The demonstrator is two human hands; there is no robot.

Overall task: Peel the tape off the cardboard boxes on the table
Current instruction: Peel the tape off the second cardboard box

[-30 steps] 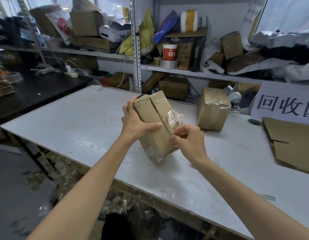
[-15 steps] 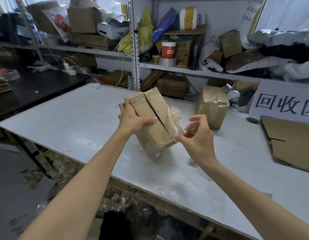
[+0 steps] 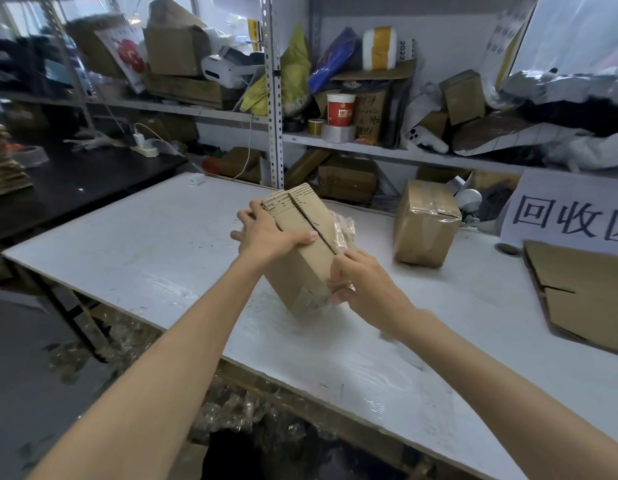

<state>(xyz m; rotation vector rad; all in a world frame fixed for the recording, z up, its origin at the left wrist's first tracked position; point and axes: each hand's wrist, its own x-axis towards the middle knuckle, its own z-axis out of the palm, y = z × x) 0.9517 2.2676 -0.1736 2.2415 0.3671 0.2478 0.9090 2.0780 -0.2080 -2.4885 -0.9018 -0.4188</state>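
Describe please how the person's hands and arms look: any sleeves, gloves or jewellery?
The left hand and right hand are bare: no gloves, rings or watch show. The left forearm and right forearm are bare too; no sleeve comes into view.

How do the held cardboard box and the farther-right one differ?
The held brown cardboard box is tilted, gripped by left hand and right hand; the farther brown cardboard box sits flat, untouched. The held box's seam is bare, clear tape beside it; the farther box is taped. Both rest on the white table.
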